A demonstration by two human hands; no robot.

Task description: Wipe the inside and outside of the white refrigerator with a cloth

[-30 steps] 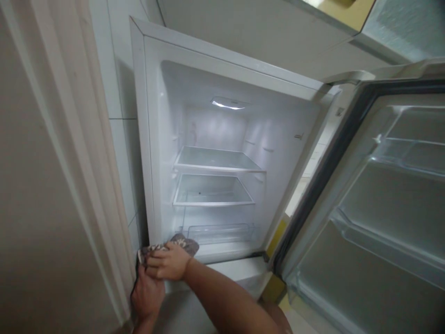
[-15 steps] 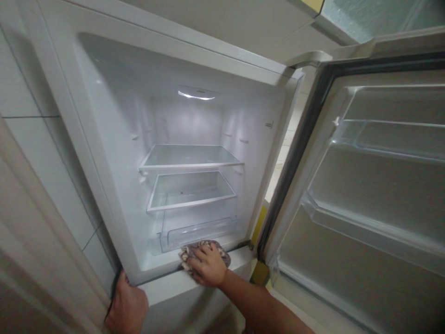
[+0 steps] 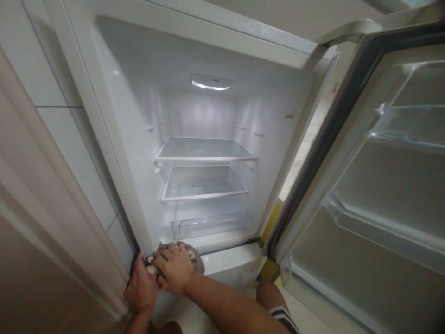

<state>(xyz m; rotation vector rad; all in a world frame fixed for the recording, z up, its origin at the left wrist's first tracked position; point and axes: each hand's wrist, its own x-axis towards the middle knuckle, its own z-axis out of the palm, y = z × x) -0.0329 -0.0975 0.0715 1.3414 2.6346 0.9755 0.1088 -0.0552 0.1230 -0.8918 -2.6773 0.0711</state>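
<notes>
Cloth [image 3: 198,262] has shifted left, long axis running sideways beside both hands [image 3: 176,270].

The single head view looks forward and down into the open fridge [image 3: 205,116] from close by, its door [image 3: 389,185] at three o'clock.

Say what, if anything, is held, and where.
The right hand holds the patterned cloth from above, fingers across its middle; whether the left hand also grips its left end cannot be told.
</notes>
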